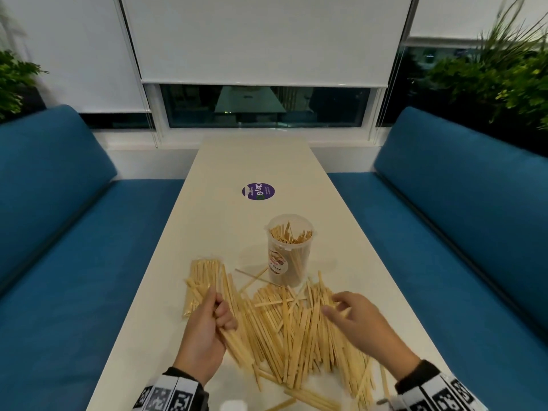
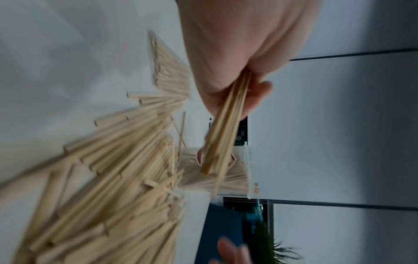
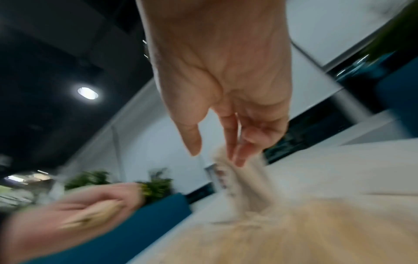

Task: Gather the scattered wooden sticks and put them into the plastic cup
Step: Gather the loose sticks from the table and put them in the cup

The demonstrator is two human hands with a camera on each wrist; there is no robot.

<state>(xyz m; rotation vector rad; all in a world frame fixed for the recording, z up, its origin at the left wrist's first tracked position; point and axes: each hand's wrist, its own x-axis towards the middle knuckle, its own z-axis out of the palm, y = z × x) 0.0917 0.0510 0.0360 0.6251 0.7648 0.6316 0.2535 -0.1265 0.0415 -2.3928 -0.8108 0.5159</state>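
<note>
Left hand gripping small bundle of pale wooden sticks, fingers curling round it. Right hand hovering over big loose heap of flat pale wooden sticks, fingers spreading, holding nothing. Heap lying between both hands on long cream table; most sticks pointing away from person, toward clear plastic cup. Cup standing upright just beyond heap, already partly filled, nearer to right hand. Held bundle probably needing to go forward and rightward to cup.

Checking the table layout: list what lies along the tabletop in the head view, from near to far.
Loose wooden sticks → plastic cup, partly filled with sticks → round purple sticker → far end of the table.
</note>
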